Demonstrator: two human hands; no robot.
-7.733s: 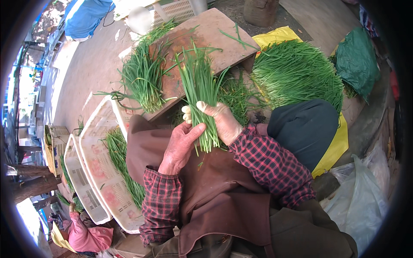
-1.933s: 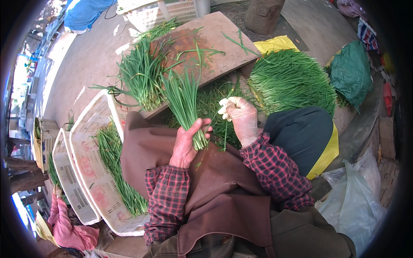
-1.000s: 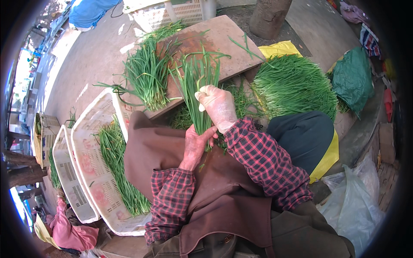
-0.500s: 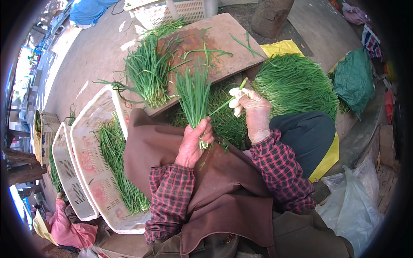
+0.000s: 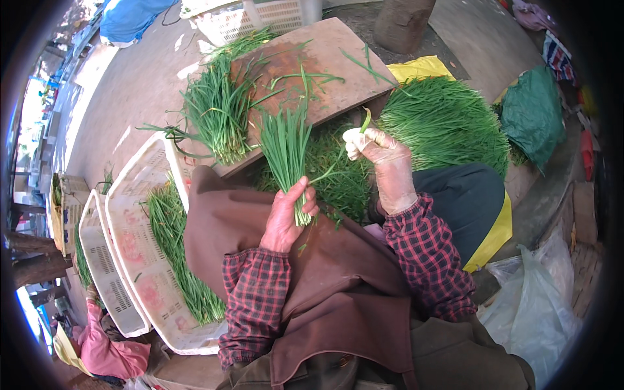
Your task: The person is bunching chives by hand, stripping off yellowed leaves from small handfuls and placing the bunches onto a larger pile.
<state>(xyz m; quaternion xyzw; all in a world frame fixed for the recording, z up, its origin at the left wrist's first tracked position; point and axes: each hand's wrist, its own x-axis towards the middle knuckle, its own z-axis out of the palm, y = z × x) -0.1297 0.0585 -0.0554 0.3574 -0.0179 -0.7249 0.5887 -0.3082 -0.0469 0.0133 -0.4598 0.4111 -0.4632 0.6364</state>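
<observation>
Bare-skinned, my left hand (image 5: 285, 220) is closed around the lower stalks of an upright bunch of garlic chives (image 5: 285, 146) above my lap. One loose blade sticks out sideways from that bunch toward the right. My right hand (image 5: 385, 162), in a pale worn glove with white finger covers, pinches a short yellowish-green chive leaf (image 5: 366, 119). The two hands are apart. Below and between them lies a heap of loose chive leaves (image 5: 331, 170). A larger bunch of chives (image 5: 221, 107) rests on the edge of a reddish-brown board (image 5: 344, 65) in front of me.
A big pile of chives (image 5: 442, 123) lies on yellow sheeting at my right. White plastic crates (image 5: 142, 266) with chives stand at my left. Green (image 5: 533, 117) and clear plastic bags (image 5: 530, 312) lie far right. A tree trunk (image 5: 403, 26) rises beyond the board. Another person in pink (image 5: 114, 348) sits lower left.
A stalk that stretched from the left hand's bunch to the right hand has parted. The right hand now holds only a short leaf piece, and the other blade hangs from the bunch.
</observation>
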